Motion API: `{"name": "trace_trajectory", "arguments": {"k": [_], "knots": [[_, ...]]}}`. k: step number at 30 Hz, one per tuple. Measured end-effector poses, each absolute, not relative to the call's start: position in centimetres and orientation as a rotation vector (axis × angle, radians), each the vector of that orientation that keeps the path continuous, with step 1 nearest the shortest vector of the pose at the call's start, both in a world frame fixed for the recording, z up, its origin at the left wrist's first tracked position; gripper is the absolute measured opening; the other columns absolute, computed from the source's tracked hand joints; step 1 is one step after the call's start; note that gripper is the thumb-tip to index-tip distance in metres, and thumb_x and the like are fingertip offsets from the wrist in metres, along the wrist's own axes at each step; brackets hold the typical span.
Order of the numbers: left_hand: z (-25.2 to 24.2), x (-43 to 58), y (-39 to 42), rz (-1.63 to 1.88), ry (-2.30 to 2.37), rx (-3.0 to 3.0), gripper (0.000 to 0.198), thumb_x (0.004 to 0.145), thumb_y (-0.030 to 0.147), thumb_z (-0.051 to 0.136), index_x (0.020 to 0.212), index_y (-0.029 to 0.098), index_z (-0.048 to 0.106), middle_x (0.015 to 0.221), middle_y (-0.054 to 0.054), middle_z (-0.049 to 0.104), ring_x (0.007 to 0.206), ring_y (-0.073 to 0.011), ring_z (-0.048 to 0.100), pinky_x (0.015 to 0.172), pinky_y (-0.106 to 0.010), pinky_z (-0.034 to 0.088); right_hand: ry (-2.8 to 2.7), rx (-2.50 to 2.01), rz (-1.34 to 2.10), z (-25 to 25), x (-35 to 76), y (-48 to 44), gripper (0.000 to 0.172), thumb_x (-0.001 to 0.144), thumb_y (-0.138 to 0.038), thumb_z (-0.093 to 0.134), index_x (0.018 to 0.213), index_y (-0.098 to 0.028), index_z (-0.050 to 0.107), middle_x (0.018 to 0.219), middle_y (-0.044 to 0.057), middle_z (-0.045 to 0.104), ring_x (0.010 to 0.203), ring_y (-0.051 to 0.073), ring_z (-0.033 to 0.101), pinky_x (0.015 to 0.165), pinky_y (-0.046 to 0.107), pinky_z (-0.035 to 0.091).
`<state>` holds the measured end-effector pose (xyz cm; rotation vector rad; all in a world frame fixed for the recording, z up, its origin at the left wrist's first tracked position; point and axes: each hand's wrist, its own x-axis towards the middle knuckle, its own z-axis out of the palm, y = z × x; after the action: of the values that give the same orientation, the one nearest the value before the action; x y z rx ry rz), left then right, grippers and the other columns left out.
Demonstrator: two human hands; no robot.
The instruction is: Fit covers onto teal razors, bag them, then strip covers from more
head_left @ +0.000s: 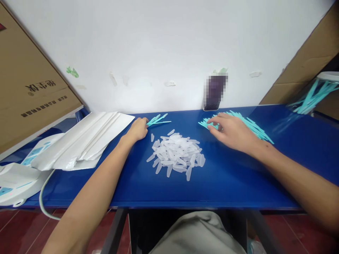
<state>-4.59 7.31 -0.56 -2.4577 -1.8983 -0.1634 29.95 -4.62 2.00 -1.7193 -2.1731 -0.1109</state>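
My left hand (pixel 139 129) rests on the blue table, closed around a few thin teal sticks (pixel 159 120) that poke out to the right. Some of their ends look wider and paler. My right hand (pixel 227 128) reaches over a spread pile of similar teal sticks (pixel 254 127), with thumb and fingers curled but apart. Nothing shows between those fingertips, and the hand covers part of the pile. Between both hands lies a heap of small, flat, translucent white covers (pixel 177 151), with one loose piece near my left hand.
White plastic bags (pixel 87 141) lie stacked at the left, over a white device with a cable (pixel 43 194). A phone (pixel 215 91) leans on the wall. Cardboard boxes (pixel 34 81) flank both sides. At the far right a clear tub (pixel 315 95) holds more teal sticks.
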Motion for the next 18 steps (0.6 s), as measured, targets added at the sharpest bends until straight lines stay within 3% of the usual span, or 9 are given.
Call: {"name": "trace_trajectory", "arguments": {"k": [4, 6, 9, 12, 18], "knots": [[-0.8, -4.2, 6.8, -0.039, -1.873, -2.441, 0.035, 0.093, 0.018, 0.042, 0.122, 0.007, 0.057, 0.12, -0.025, 0.06, 0.11, -0.0367, 0.064, 0.095, -0.046, 0.051, -2.134, -1.551, 0.046, 1.4, 29.3, -4.8, 0.038, 0.096, -0.047, 0.048, 0.104, -0.018, 0.072, 0.116, 0.014, 0.061, 0.085, 0.021, 0.061, 0.074, 0.035, 0.047], [-0.9, -4.1, 6.6, 0.019, -1.855, -2.45, 0.033, 0.093, 0.018, 0.041, 0.12, 0.006, 0.057, 0.119, -0.025, 0.061, 0.11, -0.0367, 0.064, 0.094, -0.046, 0.051, -2.174, -1.48, 0.072, 1.4, 29.0, -5.0, 0.036, 0.096, -0.047, 0.049, 0.088, -0.019, 0.068, 0.106, 0.012, 0.061, 0.086, 0.021, 0.059, 0.073, 0.033, 0.044], [-0.8, -4.1, 6.4, 0.072, -1.813, -2.477, 0.031, 0.095, 0.02, 0.041, 0.115, 0.005, 0.058, 0.116, -0.026, 0.062, 0.11, -0.0371, 0.063, 0.096, -0.046, 0.05, -2.239, -1.453, -0.006, 1.4, 28.6, -5.1, 0.039, 0.098, -0.045, 0.047, 0.069, -0.02, 0.053, 0.079, 0.006, 0.058, 0.072, 0.018, 0.052, 0.067, 0.032, 0.036], [-0.5, -4.4, 6.4, 0.061, -1.775, -2.507, 0.031, 0.098, 0.025, 0.037, 0.111, 0.007, 0.059, 0.113, -0.025, 0.064, 0.109, -0.0366, 0.064, 0.095, -0.045, 0.049, -2.267, -1.453, -0.013, 1.1, 28.5, -4.9, 0.04, 0.098, -0.043, 0.047, 0.065, -0.02, 0.047, 0.069, 0.003, 0.055, 0.064, 0.016, 0.046, 0.065, 0.031, 0.032], [0.8, -5.0, 5.9, -0.225, -1.796, -2.448, 0.037, 0.105, 0.033, 0.022, 0.111, 0.013, 0.053, 0.109, -0.021, 0.065, 0.097, -0.033, 0.067, 0.082, -0.043, 0.05, -2.239, -1.346, 0.095, 0.4, 28.5, -4.8, 0.042, 0.101, -0.042, 0.043, 0.067, -0.02, 0.053, 0.074, 0.004, 0.058, 0.067, 0.016, 0.051, 0.067, 0.031, 0.036]]}}
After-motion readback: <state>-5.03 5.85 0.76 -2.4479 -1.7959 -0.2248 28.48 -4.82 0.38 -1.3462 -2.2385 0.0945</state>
